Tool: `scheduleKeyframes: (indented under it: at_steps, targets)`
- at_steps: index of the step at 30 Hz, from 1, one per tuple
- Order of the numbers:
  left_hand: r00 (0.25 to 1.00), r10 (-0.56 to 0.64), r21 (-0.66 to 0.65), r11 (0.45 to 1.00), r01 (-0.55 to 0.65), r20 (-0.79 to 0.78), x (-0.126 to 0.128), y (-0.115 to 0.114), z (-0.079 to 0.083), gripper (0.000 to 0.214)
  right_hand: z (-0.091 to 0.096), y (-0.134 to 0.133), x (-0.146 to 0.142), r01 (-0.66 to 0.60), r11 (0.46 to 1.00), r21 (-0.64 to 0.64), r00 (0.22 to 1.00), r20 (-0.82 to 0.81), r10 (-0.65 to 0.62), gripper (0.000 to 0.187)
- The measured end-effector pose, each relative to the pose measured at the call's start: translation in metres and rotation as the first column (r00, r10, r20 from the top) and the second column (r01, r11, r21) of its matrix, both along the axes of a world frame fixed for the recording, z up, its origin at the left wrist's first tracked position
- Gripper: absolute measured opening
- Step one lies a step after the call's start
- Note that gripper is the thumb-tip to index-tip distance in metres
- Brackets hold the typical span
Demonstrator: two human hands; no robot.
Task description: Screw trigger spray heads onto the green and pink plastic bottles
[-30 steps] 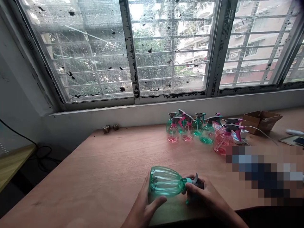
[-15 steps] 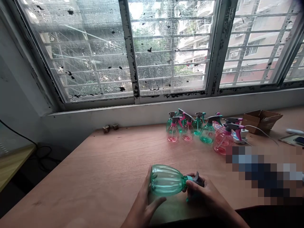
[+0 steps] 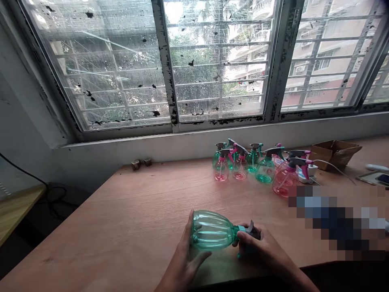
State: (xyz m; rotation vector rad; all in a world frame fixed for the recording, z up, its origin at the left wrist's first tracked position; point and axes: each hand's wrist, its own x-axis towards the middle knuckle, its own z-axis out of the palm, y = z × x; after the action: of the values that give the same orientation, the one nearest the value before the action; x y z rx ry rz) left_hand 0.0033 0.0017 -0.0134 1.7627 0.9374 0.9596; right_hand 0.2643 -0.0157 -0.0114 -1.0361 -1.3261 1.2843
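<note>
A clear green spray bottle point(image 3: 212, 231) lies on its side, its base to the left and its dark and teal spray head point(image 3: 251, 232) to the right. My left hand point(image 3: 190, 253) cups the base, with the fingers behind it and the thumb stretched out below. Around the neck and spray head, the fingers of my right hand point(image 3: 258, 243) are closed. Part of the trigger is hidden by that hand. Whether the bottle touches the table is hard to tell.
Several green and pink spray bottles point(image 3: 265, 169) stand at the back of the wooden table point(image 3: 127, 219). Right of them are an open cardboard box point(image 3: 330, 158), a white cable and a phone point(image 3: 383, 179). Two small brown objects point(image 3: 135, 164) sit at the back left. A blurred patch covers the right side.
The green spray bottle has shifted very slightly left in my hands. Both hands keep the same hold.
</note>
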Motion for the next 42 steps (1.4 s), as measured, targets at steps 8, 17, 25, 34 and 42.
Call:
scheduleKeyframes:
  at_steps: [8,17,25,34,42]
  targets:
    - [0.999,-0.038,-0.046,0.998,0.038,0.002,-0.002,-0.004,0.008,0.086,0.0,0.0,0.002,-0.042,0.999,0.006,0.999,0.005,0.042,0.04]
    - [1.0,-0.017,-0.041,0.999,0.017,-0.004,-0.001,-0.005,0.007,0.093,-0.01,0.0,0.003,-0.023,0.999,-0.047,0.996,-0.087,0.019,0.038]
    - [0.998,0.014,0.045,0.999,-0.012,-0.055,0.0,-0.002,0.009,0.076,-0.011,0.002,0.005,-0.021,0.998,-0.059,0.996,-0.086,0.016,0.043]
    - [0.995,0.081,0.094,0.993,-0.075,-0.065,0.003,-0.006,0.007,0.082,-0.002,-0.001,0.003,-0.066,0.997,-0.038,0.997,0.039,0.067,0.05]
    - [0.964,0.221,0.221,0.957,-0.186,-0.149,0.004,-0.009,0.012,0.063,-0.001,-0.001,0.001,-0.02,0.999,-0.043,0.999,-0.033,0.018,0.046]
